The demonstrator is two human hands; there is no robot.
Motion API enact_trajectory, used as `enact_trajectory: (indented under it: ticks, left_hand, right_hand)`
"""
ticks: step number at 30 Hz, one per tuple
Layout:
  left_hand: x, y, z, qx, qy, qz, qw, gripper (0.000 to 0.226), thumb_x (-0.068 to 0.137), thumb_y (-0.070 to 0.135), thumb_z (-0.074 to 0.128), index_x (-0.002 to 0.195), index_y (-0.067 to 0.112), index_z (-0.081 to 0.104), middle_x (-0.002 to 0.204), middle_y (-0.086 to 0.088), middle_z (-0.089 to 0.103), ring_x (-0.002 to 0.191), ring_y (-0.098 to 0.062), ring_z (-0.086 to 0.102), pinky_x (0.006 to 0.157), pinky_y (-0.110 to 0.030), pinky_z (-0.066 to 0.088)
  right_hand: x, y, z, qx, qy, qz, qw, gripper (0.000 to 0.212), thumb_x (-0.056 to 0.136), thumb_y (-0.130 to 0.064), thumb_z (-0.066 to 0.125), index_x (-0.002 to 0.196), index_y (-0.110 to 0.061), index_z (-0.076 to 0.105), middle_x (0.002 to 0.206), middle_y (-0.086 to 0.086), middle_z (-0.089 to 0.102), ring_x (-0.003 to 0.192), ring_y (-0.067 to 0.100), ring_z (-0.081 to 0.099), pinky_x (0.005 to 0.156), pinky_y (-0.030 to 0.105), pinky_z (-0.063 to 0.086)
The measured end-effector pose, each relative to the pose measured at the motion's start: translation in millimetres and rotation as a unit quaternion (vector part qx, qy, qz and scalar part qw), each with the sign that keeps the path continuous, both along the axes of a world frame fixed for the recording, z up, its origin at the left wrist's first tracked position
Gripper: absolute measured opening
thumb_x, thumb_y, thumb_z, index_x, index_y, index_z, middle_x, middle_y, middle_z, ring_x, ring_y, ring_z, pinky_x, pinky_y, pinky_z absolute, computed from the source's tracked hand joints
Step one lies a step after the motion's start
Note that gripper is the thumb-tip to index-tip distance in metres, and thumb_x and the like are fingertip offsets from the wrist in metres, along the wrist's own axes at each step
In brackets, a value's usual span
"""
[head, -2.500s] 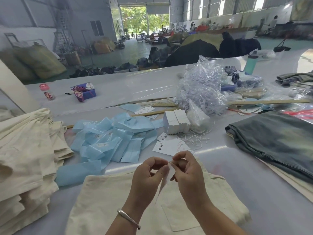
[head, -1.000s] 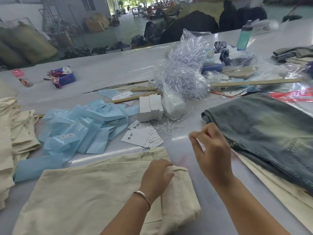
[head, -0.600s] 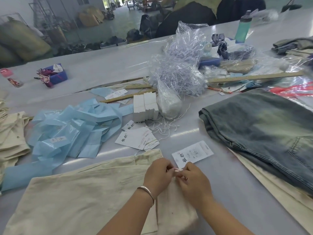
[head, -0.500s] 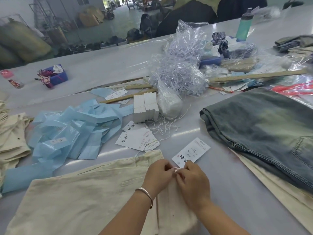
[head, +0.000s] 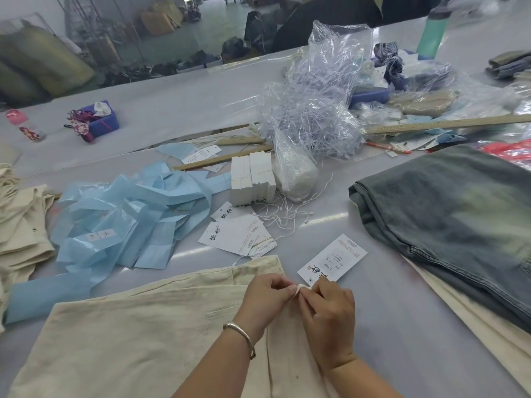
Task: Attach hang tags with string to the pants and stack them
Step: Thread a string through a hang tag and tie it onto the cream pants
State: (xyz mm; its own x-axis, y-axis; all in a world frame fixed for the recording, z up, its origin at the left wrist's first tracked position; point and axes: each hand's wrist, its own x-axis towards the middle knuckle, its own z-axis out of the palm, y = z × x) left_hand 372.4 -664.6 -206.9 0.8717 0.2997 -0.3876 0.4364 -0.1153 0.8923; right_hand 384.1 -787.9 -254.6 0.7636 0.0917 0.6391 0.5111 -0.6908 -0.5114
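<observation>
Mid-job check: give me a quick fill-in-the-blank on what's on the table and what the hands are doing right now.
1. Both hands, the left hand and the right hand, work at the waistband of the ____ pants.
2. The hang tag by the fingertips is ____ in colour.
3. The bracelet sits on the ____ wrist.
4. The folded jeans lie to the ____ of the hands.

Missing words: cream; white; left; right

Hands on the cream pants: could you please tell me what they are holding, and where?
Both the left hand and right hand pinch the white string of the hang tag, just below its hole.
</observation>
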Motion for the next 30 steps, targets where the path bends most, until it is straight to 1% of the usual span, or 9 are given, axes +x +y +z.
enact_trajectory:
  ticks: [2,6,8,10,14,17,24,27,30]
  left_hand:
    - [0.6,-2.5,-4.2,0.005,0.003,0.016,1.000,0.026,0.084,0.004,0.069,0.064,0.022,0.071,0.060,0.012,0.066,0.060,0.001,0.058,0.065,-0.014,0.047]
    - [6.1,-7.1,-9.4,0.065,0.022,0.030,0.997,0.033,0.080,0.009,0.062,0.050,0.022,0.060,0.051,0.011,0.054,0.054,-0.007,0.046,0.057,-0.021,0.038]
    - [8.2,-8.1,-9.2,0.064,0.011,0.040,0.997,0.025,0.078,0.013,0.059,0.054,0.020,0.060,0.058,0.002,0.060,0.056,-0.012,0.046,0.059,-0.026,0.037]
    - [10.0,-8.0,-8.7,0.035,-0.009,0.062,0.997,0.020,0.080,0.011,0.058,0.061,0.017,0.061,0.069,-0.005,0.070,0.055,-0.013,0.050,0.058,-0.026,0.041]
    - [13.9,-6.1,-10.4,-0.005,-0.040,0.091,0.995,0.011,0.087,0.004,0.057,0.078,0.010,0.060,0.078,-0.003,0.076,0.048,-0.010,0.052,0.054,-0.019,0.045]
    - [15.2,-7.7,-10.6,-0.031,-0.048,0.093,0.994,0.007,0.086,0.001,0.058,0.083,0.008,0.057,0.071,-0.006,0.074,0.046,-0.010,0.052,0.050,-0.016,0.044]
    - [17.0,-6.3,-9.5,-0.011,-0.052,0.075,0.996,0.013,0.086,-0.001,0.062,0.077,0.009,0.064,0.055,0.004,0.062,0.051,-0.009,0.053,0.052,-0.016,0.043]
    - [13.8,-6.1,-3.0,0.023,-0.081,0.032,0.996,0.014,0.087,0.003,0.066,0.078,0.013,0.068,0.062,0.009,0.064,0.057,-0.003,0.057,0.059,-0.015,0.045]
    - [13.0,-7.0,9.0,0.095,-0.124,-0.022,0.988,0.019,0.087,0.008,0.066,0.073,0.021,0.068,0.064,0.013,0.062,0.061,0.000,0.053,0.061,-0.014,0.043]
  right_hand:
    - [0.0,-1.7,-1.4,-0.006,0.004,0.014,1.000,0.026,0.083,-0.015,0.057,0.060,-0.010,0.066,0.062,0.001,0.049,0.054,0.023,0.048,0.058,0.029,0.030]
    - [0.8,-13.0,-2.8,0.062,0.082,0.101,0.990,0.012,0.077,-0.009,0.063,0.076,-0.014,0.074,0.072,-0.001,0.058,0.062,0.016,0.055,0.053,0.026,0.043]
    - [8.1,-24.2,0.1,0.188,0.176,0.109,0.960,0.032,0.074,0.000,0.059,0.084,-0.026,0.074,0.081,-0.007,0.063,0.065,0.006,0.055,0.055,0.020,0.043]
    - [22.7,-36.1,-0.6,0.221,0.248,0.070,0.941,0.047,0.075,0.010,0.058,0.086,-0.035,0.067,0.088,-0.009,0.064,0.068,0.006,0.057,0.057,0.016,0.041]
    - [58.3,-41.7,3.5,-0.012,0.313,0.095,0.945,0.021,0.082,-0.016,0.070,0.102,-0.022,0.069,0.088,-0.011,0.059,0.074,0.006,0.053,0.069,0.022,0.043]
    - [75.2,-31.0,8.8,-0.178,0.337,0.137,0.914,0.025,0.085,-0.036,0.065,0.107,-0.026,0.067,0.090,-0.010,0.060,0.092,0.012,0.056,0.082,0.029,0.038]
    - [86.3,-13.3,18.6,-0.247,0.343,0.189,0.886,0.008,0.088,-0.020,0.059,0.092,-0.018,0.066,0.097,-0.003,0.064,0.096,0.017,0.056,0.083,0.029,0.039]
    - [82.8,-16.6,27.9,-0.047,0.410,0.184,0.892,0.006,0.082,-0.006,0.064,0.077,-0.009,0.063,0.077,0.001,0.065,0.077,0.018,0.059,0.071,0.028,0.045]
    - [79.2,-25.2,44.2,0.256,0.517,0.208,0.790,0.013,0.079,0.009,0.065,0.072,-0.002,0.061,0.063,0.008,0.065,0.060,0.019,0.059,0.057,0.025,0.046]
